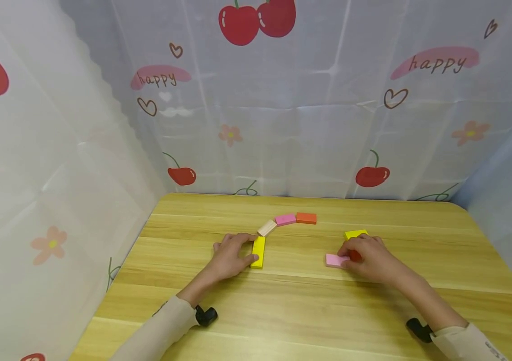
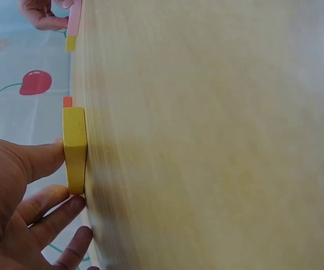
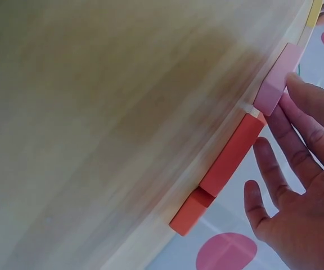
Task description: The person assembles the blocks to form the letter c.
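On the table's left half, my left hand (image 1: 230, 258) pinches a yellow block (image 1: 259, 252) lengthwise, thumb near one end and fingers at the other. The left wrist view shows the same yellow block (image 2: 75, 149) lying flat against the wood. A pale wooden block (image 1: 267, 228), a pink block (image 1: 285, 219) and an orange block (image 1: 306, 218) follow from its far end in a curve. To the right, my right hand (image 1: 370, 258) pinches a light pink block (image 3: 277, 79) on the table. A red block (image 3: 232, 154) lies close beside that one, partly hidden under the hand in the head view.
Behind the right hand lies another yellow block (image 1: 356, 233), partly covered by the fingers. In the right wrist view an orange-red block (image 3: 191, 212) adjoins the red one. The wooden table (image 1: 274, 321) is bordered by a cherry-print curtain (image 1: 283, 130) at the back and sides.
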A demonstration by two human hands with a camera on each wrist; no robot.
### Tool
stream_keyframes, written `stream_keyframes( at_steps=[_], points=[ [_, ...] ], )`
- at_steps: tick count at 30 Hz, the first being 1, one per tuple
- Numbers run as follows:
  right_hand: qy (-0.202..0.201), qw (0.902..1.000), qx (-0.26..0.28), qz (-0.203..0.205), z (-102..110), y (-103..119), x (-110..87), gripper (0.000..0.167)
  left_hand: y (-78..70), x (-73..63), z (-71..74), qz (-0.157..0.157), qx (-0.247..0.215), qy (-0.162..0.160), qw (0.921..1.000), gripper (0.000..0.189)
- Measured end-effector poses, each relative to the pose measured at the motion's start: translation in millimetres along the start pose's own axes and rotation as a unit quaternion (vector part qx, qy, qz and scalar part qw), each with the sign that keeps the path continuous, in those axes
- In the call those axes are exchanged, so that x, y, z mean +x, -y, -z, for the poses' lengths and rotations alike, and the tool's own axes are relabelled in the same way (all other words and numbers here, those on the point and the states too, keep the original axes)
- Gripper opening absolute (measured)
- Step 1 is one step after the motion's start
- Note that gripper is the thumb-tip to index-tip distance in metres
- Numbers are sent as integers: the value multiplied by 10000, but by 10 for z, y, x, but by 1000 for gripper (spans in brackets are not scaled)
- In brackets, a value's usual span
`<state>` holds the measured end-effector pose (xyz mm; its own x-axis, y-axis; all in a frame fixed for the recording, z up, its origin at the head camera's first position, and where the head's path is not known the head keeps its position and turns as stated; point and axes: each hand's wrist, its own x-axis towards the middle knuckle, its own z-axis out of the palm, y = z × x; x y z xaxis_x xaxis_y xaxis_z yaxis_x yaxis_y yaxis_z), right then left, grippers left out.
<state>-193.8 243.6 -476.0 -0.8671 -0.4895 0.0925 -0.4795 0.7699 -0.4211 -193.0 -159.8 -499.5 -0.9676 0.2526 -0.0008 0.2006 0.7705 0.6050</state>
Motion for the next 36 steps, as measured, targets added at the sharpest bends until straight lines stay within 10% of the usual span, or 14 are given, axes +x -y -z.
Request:
stream_keyframes(
  at_steps=[36],
  points=[
    [342, 9993, 138, 2, -160, 283, 35, 21, 29, 3, -7, -63, 15, -19, 10000, 52]
  ],
)
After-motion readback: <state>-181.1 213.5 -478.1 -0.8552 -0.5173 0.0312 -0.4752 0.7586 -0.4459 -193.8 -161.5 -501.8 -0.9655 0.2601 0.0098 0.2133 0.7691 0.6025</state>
